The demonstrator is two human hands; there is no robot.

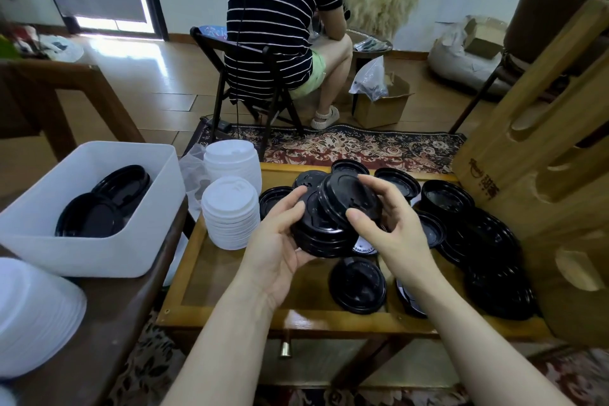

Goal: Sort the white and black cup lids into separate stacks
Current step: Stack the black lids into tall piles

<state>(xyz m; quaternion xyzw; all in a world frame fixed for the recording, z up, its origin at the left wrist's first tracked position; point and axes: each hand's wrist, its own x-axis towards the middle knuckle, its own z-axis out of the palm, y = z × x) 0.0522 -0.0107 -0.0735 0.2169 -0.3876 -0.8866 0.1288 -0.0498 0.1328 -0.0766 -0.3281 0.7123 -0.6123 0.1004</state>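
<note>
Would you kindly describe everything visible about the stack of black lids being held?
The stack of black lids is a short pile of glossy, round, plastic-looking lids, nested unevenly. It is held above the wooden tray table. The left hand cups its side and underside; the right hand grips the tilted top lid, not yet seated flat.

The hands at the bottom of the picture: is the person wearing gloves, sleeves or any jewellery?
No. The left hand and right hand are bare, with no gloves, rings, watch or bracelets in sight. Both forearms are uncovered down to the picture's lower edge, so no sleeve shows.
</note>
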